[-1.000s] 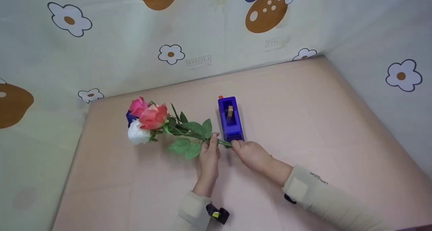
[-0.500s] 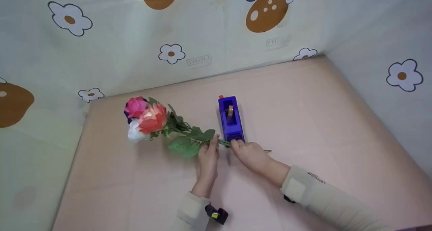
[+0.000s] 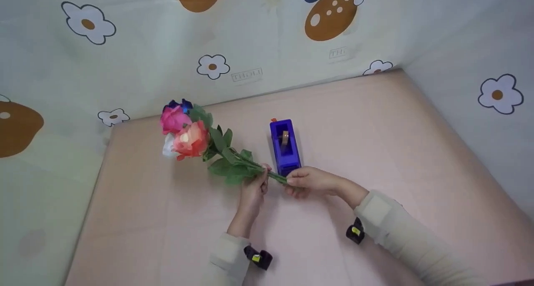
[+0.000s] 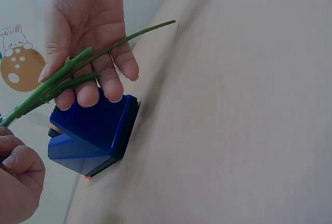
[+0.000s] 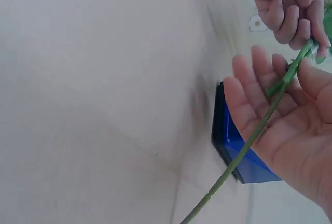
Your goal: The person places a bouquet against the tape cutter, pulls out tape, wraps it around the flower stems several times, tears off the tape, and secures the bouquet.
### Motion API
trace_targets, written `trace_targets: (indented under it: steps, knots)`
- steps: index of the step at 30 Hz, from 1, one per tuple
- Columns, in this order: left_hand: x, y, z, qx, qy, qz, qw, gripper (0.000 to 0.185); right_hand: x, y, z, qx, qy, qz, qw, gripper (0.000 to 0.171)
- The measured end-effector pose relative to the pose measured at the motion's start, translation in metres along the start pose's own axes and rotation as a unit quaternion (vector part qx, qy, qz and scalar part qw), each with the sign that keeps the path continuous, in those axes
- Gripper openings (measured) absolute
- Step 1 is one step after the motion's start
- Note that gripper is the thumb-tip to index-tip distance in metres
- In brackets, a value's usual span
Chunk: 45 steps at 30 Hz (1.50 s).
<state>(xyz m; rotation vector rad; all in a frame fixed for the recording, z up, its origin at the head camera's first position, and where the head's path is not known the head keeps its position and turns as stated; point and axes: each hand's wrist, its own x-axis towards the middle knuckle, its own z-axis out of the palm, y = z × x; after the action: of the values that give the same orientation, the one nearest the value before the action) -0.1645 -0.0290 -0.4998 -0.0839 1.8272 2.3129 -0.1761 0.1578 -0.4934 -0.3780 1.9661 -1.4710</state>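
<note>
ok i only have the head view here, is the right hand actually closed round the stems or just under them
Observer: The right wrist view shows the right hand palm up with straight fingers; the green stems lie across it, not gripped.

Operator: and the left hand

Observer: In the right wrist view the left hand has its fingers curled round the stems, higher up toward the leaves.

Operator: is the right hand touching the blue dispenser

Observer: In the left wrist view its fingertips sit right at the top edge of the blue tape dispenser; real contact cannot be told.

Operator: any stem past the right hand

Observer: Yes, one thin stem end sticks out past the fingers.
</note>
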Motion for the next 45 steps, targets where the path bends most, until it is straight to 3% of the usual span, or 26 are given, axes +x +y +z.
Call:
trace_targets:
  steps: [3,8,11,15,20,25,30,34,37,39,45]
  knots:
    - [0.003,0.000,-0.002,0.025,-0.018,0.007,0.9995,0.016,0.002,0.003,-0.001,0.005,-0.008,0.003,1.000,0.030]
    - [0.004,-0.002,-0.002,0.040,-0.028,0.018,0.9986,0.019,0.001,0.003,0.002,-0.079,0.014,-0.023,0.997,0.026]
    - [0.004,-0.004,-0.001,0.033,-0.020,0.018,0.9991,0.019,-0.001,0.002,0.005,-0.138,0.036,-0.049,0.989,0.023]
    - [0.003,-0.007,0.002,0.028,0.002,0.005,0.9996,0.023,-0.003,0.002,0.008,-0.224,0.076,-0.087,0.968,0.020]
    - [0.001,-0.008,0.008,0.004,0.028,-0.006,0.9996,0.032,-0.006,0.004,0.013,-0.339,0.141,-0.122,0.922,0.018]
    - [-0.001,-0.012,0.012,-0.083,0.014,-0.022,0.9962,0.021,-0.009,0.012,0.017,-0.439,0.215,-0.176,0.855,0.009]
    - [-0.002,-0.015,0.017,-0.106,0.026,-0.043,0.9931,0.022,-0.008,0.018,0.017,-0.487,0.267,-0.232,0.799,0.010]
    - [-0.002,-0.016,0.024,-0.148,0.061,-0.057,0.9854,0.018,-0.006,0.022,0.016,-0.504,0.299,-0.275,0.762,0.012]
    - [-0.001,-0.016,0.030,-0.173,0.088,-0.081,0.9776,0.019,-0.007,0.024,0.015,-0.512,0.317,-0.289,0.744,0.013]
    - [-0.001,-0.017,0.033,-0.181,0.103,-0.092,0.9737,0.019,-0.007,0.024,0.015,-0.514,0.325,-0.292,0.738,0.014]
    - [-0.001,-0.020,0.032,-0.187,0.124,-0.081,0.9711,0.023,-0.008,0.019,0.014,-0.520,0.326,-0.278,0.739,0.019]
